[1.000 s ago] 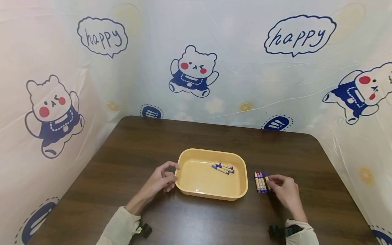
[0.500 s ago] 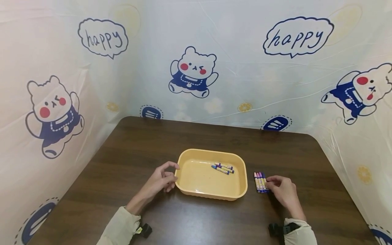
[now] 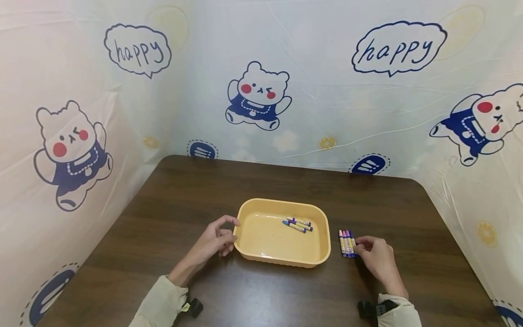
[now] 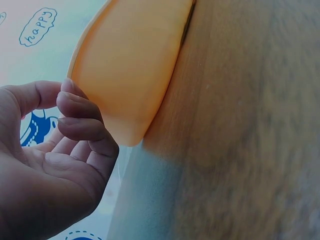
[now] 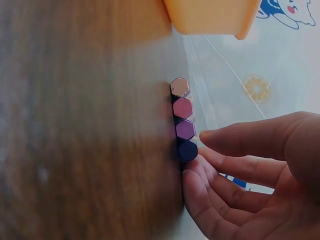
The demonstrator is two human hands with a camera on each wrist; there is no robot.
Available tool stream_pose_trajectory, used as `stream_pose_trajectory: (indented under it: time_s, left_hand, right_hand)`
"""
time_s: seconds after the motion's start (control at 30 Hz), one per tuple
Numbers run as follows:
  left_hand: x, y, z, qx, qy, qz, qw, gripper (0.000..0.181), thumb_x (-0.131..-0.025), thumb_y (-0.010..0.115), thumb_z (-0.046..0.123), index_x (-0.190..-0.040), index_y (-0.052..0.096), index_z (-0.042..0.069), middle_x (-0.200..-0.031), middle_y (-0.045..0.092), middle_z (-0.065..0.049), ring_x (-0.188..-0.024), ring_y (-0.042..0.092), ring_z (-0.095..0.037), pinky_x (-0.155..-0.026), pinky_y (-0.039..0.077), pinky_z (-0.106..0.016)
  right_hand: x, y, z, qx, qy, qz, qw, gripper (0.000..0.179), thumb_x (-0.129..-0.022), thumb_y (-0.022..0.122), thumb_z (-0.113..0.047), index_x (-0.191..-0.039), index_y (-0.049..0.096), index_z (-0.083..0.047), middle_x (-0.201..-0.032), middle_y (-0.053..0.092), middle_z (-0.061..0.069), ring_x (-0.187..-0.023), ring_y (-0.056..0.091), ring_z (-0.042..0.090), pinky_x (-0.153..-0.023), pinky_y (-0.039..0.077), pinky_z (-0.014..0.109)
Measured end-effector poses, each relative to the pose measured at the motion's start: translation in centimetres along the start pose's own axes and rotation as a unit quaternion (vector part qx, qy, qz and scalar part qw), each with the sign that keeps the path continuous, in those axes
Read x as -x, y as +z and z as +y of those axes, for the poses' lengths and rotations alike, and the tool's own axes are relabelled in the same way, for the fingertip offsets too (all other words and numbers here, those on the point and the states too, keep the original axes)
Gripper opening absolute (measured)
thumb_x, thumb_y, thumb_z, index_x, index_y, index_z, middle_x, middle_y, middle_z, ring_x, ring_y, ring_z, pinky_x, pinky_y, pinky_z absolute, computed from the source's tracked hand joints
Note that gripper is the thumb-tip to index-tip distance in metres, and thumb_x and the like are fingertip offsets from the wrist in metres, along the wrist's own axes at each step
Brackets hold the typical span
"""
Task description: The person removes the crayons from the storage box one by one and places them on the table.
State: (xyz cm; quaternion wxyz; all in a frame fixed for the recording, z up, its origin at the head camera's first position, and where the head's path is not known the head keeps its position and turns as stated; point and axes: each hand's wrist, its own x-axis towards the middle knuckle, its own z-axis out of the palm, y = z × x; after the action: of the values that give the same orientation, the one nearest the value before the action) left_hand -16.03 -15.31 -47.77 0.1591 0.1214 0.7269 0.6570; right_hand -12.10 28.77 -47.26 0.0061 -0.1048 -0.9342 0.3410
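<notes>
My left hand (image 3: 214,238) holds the left rim of a yellow rectangular tray (image 3: 282,262). In the left wrist view, bent fingertips meet the edge of the tray (image 4: 130,65). Inside lie three paper-wrapped crayons, one of them a blue crayon (image 3: 295,227). To the right of the tray stands a side-by-side row of several crayons (image 3: 345,245), lying flat. My right hand (image 3: 377,259) is at the row's right end, its fingertips touching the dark blue crayon (image 5: 188,151). The thumb (image 5: 212,139) appears slightly above that crayon, apart from it. A purple crayon (image 5: 185,129) lies beside it.
A dark brown wooden table (image 3: 196,190) carries everything. Cloth printed with cartoon bears (image 3: 259,95) hangs behind and on both sides. The right end of the tray (image 5: 215,17) stands close to the crayon row.
The dark blue crayon has come close against the row. My right fingers have shifted slightly down and lower along it. The left hand and tray stay in place.
</notes>
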Motion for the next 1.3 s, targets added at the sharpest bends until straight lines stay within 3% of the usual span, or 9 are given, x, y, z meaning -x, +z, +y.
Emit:
stream_pose_trajectory:
  time_s: [0.67, 1.07, 1.3]
  left_hand:
    - [0.0, 0.0, 0.1, 0.004, 0.005, -0.002, 1.0, 0.035, -0.092, 0.062, 0.006, -0.123, 0.048, -0.001, -0.063, 0.053, -0.009, -0.05, 0.048, -0.015, -0.045, 0.039, -0.023]
    - [0.1, 0.0, -0.1, 0.008, 0.004, -0.004, 1.0, 0.035, -0.092, 0.062, 0.004, -0.123, 0.048, -0.001, -0.063, 0.054, -0.009, -0.049, 0.049, -0.014, -0.045, 0.039, -0.024]
    - [0.1, 0.0, 0.0, 0.007, 0.002, -0.002, 1.0, 0.035, -0.092, 0.062, 0.005, -0.123, 0.048, -0.001, -0.063, 0.055, -0.008, -0.049, 0.049, -0.015, -0.045, 0.039, -0.024]
  right_hand:
    - [1.3, -1.1, -3.0, 0.023, -0.085, 0.105, 0.9906, 0.015, -0.088, 0.063, -0.002, -0.1, 0.072, 0.0, -0.087, 0.071, 0.011, -0.078, 0.064, 0.022, -0.059, 0.048, 0.028]
    - [1.7, -0.4, -6.2, 0.034, -0.183, 0.117, 0.9755, 0.012, -0.082, 0.068, 0.002, -0.092, 0.073, -0.001, -0.082, 0.068, 0.007, -0.074, 0.062, 0.018, -0.064, 0.052, 0.033]
    - [1.7, 0.2, -8.7, 0.043, -0.206, 0.101, 0.9725, 0.013, -0.083, 0.07, 0.001, -0.096, 0.073, -0.001, -0.088, 0.067, 0.009, -0.077, 0.063, 0.02, -0.066, 0.055, 0.036]
